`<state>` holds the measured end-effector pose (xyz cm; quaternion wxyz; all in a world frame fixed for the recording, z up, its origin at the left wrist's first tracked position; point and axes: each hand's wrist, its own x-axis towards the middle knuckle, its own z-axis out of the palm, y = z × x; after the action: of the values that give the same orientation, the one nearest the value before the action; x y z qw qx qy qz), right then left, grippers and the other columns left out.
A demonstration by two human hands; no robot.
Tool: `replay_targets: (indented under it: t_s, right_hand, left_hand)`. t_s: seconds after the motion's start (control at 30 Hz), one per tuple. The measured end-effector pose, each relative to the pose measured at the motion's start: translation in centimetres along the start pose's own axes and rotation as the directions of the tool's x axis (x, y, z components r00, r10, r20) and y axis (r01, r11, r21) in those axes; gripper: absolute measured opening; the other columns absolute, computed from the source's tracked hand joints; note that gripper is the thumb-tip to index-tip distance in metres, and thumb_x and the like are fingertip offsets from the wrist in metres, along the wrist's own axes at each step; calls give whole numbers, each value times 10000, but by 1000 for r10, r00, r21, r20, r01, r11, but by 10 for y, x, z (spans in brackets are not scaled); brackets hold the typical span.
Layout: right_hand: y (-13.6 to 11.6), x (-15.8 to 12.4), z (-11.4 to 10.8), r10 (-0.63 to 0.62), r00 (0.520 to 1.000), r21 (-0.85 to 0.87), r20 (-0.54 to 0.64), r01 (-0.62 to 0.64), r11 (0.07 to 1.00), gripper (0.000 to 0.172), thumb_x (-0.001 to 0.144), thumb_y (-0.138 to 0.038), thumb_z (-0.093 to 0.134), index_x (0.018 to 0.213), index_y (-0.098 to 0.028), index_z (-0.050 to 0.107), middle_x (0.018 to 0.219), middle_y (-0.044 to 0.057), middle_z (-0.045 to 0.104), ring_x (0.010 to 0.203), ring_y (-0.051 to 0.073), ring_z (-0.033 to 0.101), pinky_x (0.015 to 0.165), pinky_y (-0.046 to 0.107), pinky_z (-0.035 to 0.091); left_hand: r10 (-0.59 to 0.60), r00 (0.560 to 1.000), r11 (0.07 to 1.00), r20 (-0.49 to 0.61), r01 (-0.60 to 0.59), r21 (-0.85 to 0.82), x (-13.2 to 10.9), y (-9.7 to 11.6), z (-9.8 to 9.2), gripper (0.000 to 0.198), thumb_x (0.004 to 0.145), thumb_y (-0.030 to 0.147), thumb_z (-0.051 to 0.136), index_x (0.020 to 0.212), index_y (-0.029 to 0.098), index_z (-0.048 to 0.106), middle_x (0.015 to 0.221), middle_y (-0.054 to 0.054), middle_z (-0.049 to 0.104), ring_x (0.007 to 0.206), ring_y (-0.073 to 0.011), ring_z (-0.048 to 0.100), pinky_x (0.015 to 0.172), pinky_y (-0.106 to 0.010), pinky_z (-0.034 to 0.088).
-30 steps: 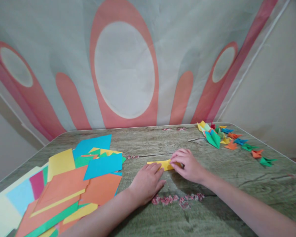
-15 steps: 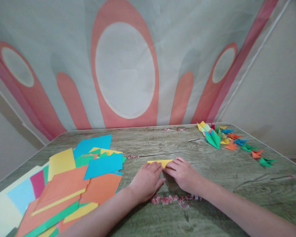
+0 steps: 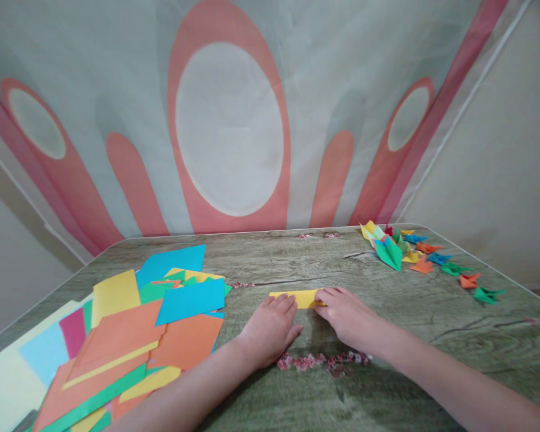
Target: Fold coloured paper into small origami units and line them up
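A narrow folded strip of yellow paper (image 3: 306,299) lies flat on the wooden-patterned table in front of me. My left hand (image 3: 270,327) rests on its left end, fingers stretched flat and thumb apart. At the right end, my right hand (image 3: 344,318) has its fingers bent and closed on the paper's edge. Between the two hands the middle of the strip shows; both its ends are partly hidden under fingers.
To the left lies a heap of coloured paper, with a blue sheet (image 3: 191,302) and an orange sheet (image 3: 189,343) on it. Small folded paper figures (image 3: 441,259) and a green folded piece (image 3: 389,253) lie at the back right. A printed cloth (image 3: 229,126) hangs behind the table.
My right hand has slid to the right along the yellow paper, onto its right end, uncovering more of the strip. My left hand has stayed in place.
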<state>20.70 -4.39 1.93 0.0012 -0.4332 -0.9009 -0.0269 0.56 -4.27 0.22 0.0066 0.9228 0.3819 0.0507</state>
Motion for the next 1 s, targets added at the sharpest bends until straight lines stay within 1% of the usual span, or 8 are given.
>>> replay_targets:
  t_s: [0.2,0.3,0.43,0.53,0.57,0.63,0.73,1.0]
  right_hand:
    - [8,-7,8,114,993,-74,12,-113,991,206,834,-86,493,733,-152,660,831,83,617,840,215,541,685,322,322]
    - [13,-10,9,134,991,-86,1,-134,987,191,831,-83,501,748,-155,657,833,82,622,844,219,546,693,327,323]
    - [16,-9,2,129,992,-123,-8,-129,984,179,817,-73,512,762,-157,660,823,77,625,832,224,553,696,337,333]
    - [10,-5,0,107,993,-162,-49,-114,980,160,817,-93,520,756,-150,657,823,83,619,822,228,548,703,347,344]
    - [7,-3,2,85,994,-159,-68,-95,983,154,824,-107,518,770,-152,654,825,81,618,826,226,545,710,348,348]
    - [-1,0,8,24,990,-135,-139,-43,990,147,844,-128,500,890,-162,635,868,72,614,855,217,540,725,344,356]
    - [-10,3,19,-32,983,-116,-182,11,993,170,856,-136,483,975,-162,601,888,65,609,848,203,539,726,337,369]
    - [-14,4,25,-29,985,-131,-169,7,991,176,843,-127,488,989,-141,586,892,76,592,841,212,528,707,334,397]
  left_hand:
    - [5,1000,1000,4,-5,-4,0,-1,0,442,899,407,337,1238,144,442,1277,-117,493,1200,-227,423,1004,-385,318]
    - [3,1000,1000,3,-3,-4,0,-1,0,440,899,402,337,1235,139,445,1278,-122,491,1200,-230,422,1007,-390,316]
    - [5,1000,1000,2,-5,-4,0,-1,0,443,897,398,344,1239,135,439,1280,-125,488,1198,-234,425,1000,-391,325]
    - [4,1000,1000,-4,-4,-3,0,-1,1,439,890,403,362,1229,137,446,1271,-125,496,1193,-234,430,995,-389,330]
    - [3,1000,1000,-8,-3,-1,0,-1,1,436,888,404,366,1224,139,449,1265,-125,500,1190,-233,432,994,-388,330]
    - [4,1000,1000,-14,-4,2,0,0,0,430,888,404,367,1219,143,453,1253,-123,508,1182,-232,438,994,-386,330]
    - [12,1000,1000,-12,-12,2,0,1,-2,411,890,406,366,1204,159,465,1252,-118,504,1174,-234,442,990,-388,332]
    - [7,1000,1000,-17,-7,13,0,3,-5,411,890,422,367,1230,205,446,1249,-102,496,1158,-238,445,970,-401,342]
